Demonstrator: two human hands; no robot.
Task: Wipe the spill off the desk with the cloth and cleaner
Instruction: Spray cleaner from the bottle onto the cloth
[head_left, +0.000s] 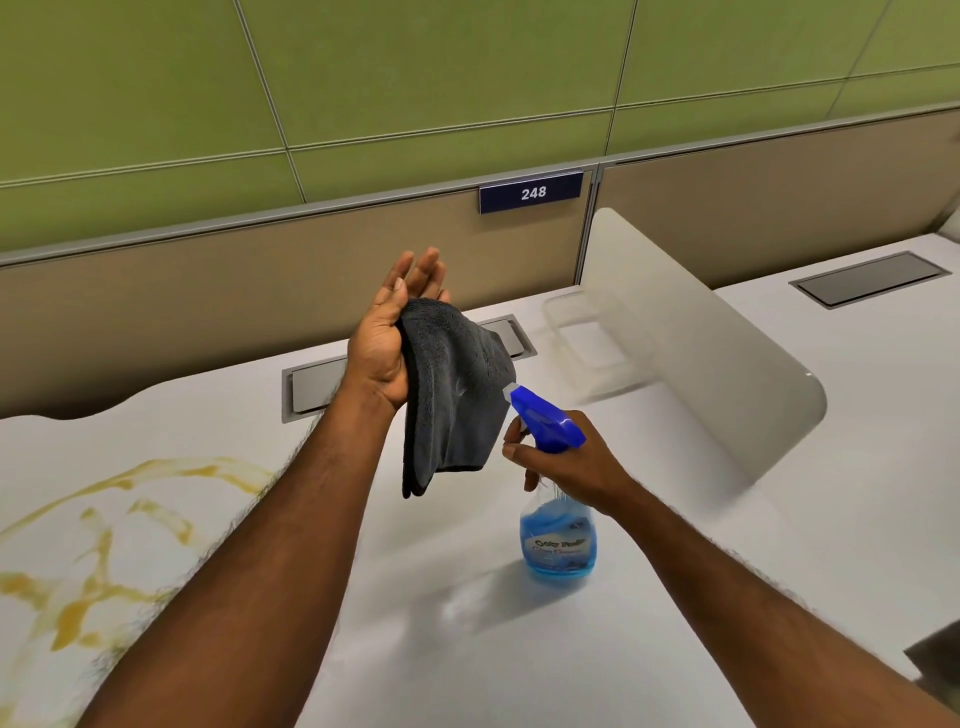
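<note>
My left hand (387, 338) is raised above the desk with a dark grey cloth (454, 395) draped over the palm, thumb pinning its top edge. My right hand (563, 465) grips a spray bottle (558, 545) of blue cleaner by the neck, a finger on the trigger. The bottle's blue nozzle (543, 415) points at the hanging cloth, almost touching it. A yellow-brown spill (98, 530) streaks the white desk (467, 649) at the lower left, partly hidden by my left forearm.
A white curved divider (691, 332) stands to the right. A grey cable hatch (311, 387) lies behind my left wrist, another hatch (867, 278) on the neighbouring desk. A beige partition carries a blue sign 248 (532, 192).
</note>
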